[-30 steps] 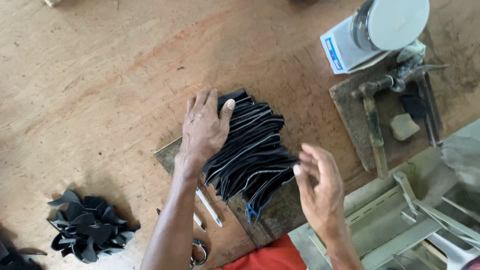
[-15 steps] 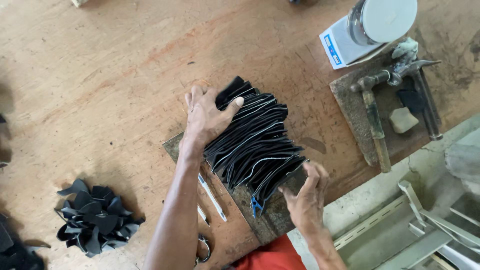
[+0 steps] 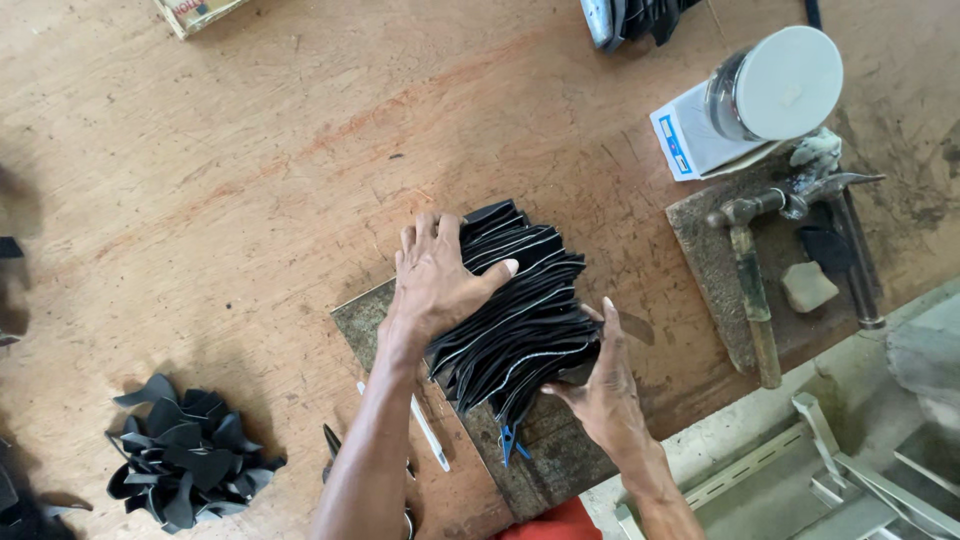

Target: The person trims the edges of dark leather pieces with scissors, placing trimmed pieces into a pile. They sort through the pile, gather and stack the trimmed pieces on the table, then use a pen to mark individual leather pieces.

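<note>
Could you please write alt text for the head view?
Left hand and right hand press a stack of black strips between them on a dark slab, on a wooden table. A hammer lies to the right.

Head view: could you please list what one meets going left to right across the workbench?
Loose pile of black pieces → left hand → stack of black pieces → right hand → hammer → pale stone.
</note>
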A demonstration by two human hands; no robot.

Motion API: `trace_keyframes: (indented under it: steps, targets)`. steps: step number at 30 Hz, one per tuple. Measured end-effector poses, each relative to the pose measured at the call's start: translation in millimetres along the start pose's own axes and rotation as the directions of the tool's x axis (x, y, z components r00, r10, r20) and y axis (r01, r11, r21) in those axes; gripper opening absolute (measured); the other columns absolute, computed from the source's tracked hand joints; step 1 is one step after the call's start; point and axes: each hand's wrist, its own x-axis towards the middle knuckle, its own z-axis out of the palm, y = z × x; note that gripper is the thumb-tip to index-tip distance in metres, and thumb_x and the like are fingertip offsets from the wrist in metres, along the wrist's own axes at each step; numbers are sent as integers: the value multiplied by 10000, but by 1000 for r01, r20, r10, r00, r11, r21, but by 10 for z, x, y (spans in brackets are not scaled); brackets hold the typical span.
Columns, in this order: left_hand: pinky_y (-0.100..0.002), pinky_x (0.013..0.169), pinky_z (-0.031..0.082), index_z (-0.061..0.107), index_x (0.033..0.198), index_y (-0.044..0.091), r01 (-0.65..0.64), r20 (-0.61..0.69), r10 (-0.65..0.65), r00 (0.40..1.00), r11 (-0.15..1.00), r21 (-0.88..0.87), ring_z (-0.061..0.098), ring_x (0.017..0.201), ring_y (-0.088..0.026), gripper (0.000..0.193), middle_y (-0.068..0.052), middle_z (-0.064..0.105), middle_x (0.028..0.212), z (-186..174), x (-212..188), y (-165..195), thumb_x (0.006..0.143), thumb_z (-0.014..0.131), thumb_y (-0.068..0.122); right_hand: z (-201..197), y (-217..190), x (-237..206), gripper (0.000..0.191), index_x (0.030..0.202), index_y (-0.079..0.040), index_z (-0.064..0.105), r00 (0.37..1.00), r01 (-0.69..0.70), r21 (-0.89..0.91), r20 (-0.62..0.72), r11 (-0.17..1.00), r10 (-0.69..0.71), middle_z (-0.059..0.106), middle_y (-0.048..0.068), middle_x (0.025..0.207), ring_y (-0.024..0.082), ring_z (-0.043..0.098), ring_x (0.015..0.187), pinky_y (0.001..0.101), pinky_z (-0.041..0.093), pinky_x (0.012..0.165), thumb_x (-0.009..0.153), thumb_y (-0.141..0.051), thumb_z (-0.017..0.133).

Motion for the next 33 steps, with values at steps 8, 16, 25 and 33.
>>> trace_keyframes:
  steps: [8, 16, 25, 33]
  targets:
    - [-550, 1158, 314, 557, 1396, 97, -17, 175, 4, 985, 997, 74, 417, 1368, -319, 927, -161, 542, 1308, -69, -62, 69, 713, 766, 688, -51, 92, 61, 1434, 1585, -60, 74, 998, -35, 28, 56, 999, 33, 573, 193, 1370, 362, 612, 1223, 453, 503, 1030, 495, -182, 999]
    - [-596, 1046, 350, 415, 1406, -49, -168, 107, 158, 982, 982, 91, 404, 1344, -405, 1312, -217, 479, 1397, 119, -397, 135, 431, 905, 679, -42, 42, 214, 1231, 1462, -24, 345, 998, 55, -32, 22, 998, -55, 585, 231, 1251, 413, 612, 1143, 472, 530, 943, 443, -228, 1004]
    - [-620, 1042, 322, 308, 1469, -79, -222, 138, 225, 965, 974, -38, 422, 1330, -432, 1521, -264, 476, 1388, -57, -391, -43, 305, 962, 650, -75, -100, 403, 859, 1275, -20, 506, 997, 22, -68, 81, 997, -17, 592, 198, 1238, 389, 637, 1112, 448, 539, 892, 532, -111, 928]
    - [-516, 1033, 393, 444, 1414, -37, -26, 1, 26, 1000, 991, -128, 549, 1219, -371, 1114, -220, 618, 1267, -256, -188, -140, 597, 894, 572, 40, -188, 842, 791, 1276, -12, 508, 988, -3, -11, 155, 1000, 4, 685, 148, 1123, 363, 685, 1044, 427, 555, 836, 609, -115, 921]
